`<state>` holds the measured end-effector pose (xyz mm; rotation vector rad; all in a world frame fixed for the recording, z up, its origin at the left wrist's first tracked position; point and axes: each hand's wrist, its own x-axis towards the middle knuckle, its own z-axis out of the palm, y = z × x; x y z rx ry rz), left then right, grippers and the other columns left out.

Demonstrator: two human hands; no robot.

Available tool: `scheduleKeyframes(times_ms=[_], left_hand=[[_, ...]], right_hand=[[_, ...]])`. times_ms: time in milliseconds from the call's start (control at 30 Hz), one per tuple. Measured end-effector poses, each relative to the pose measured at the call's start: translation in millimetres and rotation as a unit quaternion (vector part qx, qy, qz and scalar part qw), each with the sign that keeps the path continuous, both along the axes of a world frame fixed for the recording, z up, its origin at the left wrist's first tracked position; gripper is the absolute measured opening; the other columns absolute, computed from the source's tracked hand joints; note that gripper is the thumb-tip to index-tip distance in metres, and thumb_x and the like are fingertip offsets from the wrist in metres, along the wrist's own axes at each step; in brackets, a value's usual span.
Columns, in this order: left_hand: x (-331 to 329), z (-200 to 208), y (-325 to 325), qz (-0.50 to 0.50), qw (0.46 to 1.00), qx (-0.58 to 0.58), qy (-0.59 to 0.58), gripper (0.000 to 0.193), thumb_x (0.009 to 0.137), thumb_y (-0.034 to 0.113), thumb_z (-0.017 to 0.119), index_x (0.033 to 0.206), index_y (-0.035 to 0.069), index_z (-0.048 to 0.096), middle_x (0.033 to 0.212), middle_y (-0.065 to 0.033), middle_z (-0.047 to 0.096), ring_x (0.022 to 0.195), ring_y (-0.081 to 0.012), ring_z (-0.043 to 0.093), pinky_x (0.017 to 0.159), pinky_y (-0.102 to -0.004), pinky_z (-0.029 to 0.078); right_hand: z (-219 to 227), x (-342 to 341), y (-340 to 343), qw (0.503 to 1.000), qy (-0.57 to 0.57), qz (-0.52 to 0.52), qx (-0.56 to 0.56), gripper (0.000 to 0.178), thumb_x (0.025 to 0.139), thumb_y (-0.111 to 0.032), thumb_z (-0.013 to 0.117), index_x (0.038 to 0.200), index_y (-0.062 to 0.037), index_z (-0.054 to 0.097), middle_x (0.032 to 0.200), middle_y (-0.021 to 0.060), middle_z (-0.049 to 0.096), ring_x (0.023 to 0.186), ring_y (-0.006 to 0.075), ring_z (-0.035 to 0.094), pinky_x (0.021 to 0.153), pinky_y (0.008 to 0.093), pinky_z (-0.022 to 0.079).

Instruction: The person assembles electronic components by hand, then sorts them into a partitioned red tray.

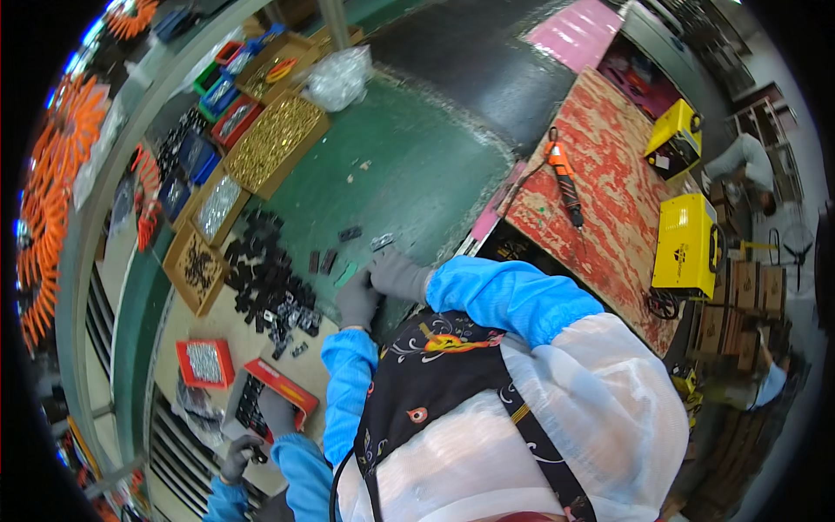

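Note:
My left hand (357,300) and my right hand (400,275), both in grey gloves and blue sleeves, meet over the near edge of the green worktop (426,165). Their fingers are curled in together, and whatever they hold is hidden. A flat green piece (346,274) lies by my left fingertips. Just beyond my right hand is a small dark-and-silver part (382,241). Several black blocks (328,260) lie loose to the left of it. Farther left spreads a heap of black parts (257,252), with metal-fitted parts (291,324) at its near side.
Left stand a carton of brass-coloured pieces (277,139), a carton of silver pieces (217,207) and a box of dark screws (197,268). A co-worker's gloved hand (277,411) reaches into a red box (300,393). Right, an orange electric screwdriver (564,178) lies near yellow machines (685,245).

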<state>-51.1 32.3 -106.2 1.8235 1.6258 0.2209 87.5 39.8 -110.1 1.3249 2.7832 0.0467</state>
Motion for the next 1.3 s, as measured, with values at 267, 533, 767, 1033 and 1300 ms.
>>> scheduleKeyframes(times_ms=[267,533,767,1033,1300], left_hand=[[-51,-45,-8,0.125,0.834,-0.097,-0.529,0.030,0.082,0.009,0.066,0.110,-0.002,0.058,0.097,-0.0146,0.063,0.089,-0.0273,0.061,0.077,-0.0316,0.049],[-42,26,-34,0.238,0.709,-0.217,-0.628,0.041,0.093,0.014,0.053,0.130,-0.001,0.043,0.114,-0.0097,0.058,0.092,-0.0174,0.061,0.078,-0.0275,0.052],[-49,34,-69,0.270,0.785,-0.158,-0.535,0.035,0.095,0.024,0.051,0.121,0.001,0.053,0.090,-0.0035,0.062,0.071,-0.0083,0.055,0.058,-0.0200,0.045],[-39,22,-101,0.299,0.742,-0.137,-0.584,0.032,0.094,0.023,0.052,0.119,0.003,0.055,0.090,-0.0033,0.061,0.069,-0.0079,0.055,0.057,-0.0204,0.046],[-39,28,-108,0.274,0.753,-0.138,-0.582,0.053,0.093,0.022,0.053,0.140,0.005,0.037,0.095,0.0002,0.060,0.072,-0.0052,0.052,0.057,-0.0175,0.042]], right_hand=[[41,14,-7,0.974,0.209,-0.059,-0.066,0.020,0.077,-0.016,0.058,0.095,-0.0090,0.063,0.090,0.0094,0.061,0.090,0.0284,0.059,0.075,0.0404,0.047],[57,7,-11,0.907,0.376,-0.086,-0.166,0.023,0.083,-0.017,0.059,0.106,-0.0149,0.061,0.093,0.0103,0.060,0.086,0.0310,0.060,0.073,0.0401,0.049],[69,-19,-25,0.863,0.405,-0.029,-0.301,0.016,0.080,-0.013,0.065,0.095,-0.0090,0.065,0.089,0.0100,0.062,0.082,0.0258,0.062,0.073,0.0352,0.048],[63,-10,-23,0.725,0.423,-0.050,-0.542,0.016,0.079,-0.011,0.067,0.090,-0.0002,0.063,0.084,0.0036,0.063,0.077,0.0120,0.056,0.071,0.0278,0.046],[67,-20,-38,0.793,0.416,-0.019,-0.445,0.026,0.085,-0.008,0.060,0.109,0.0016,0.061,0.101,0.0060,0.062,0.091,0.0132,0.057,0.083,0.0277,0.046]])
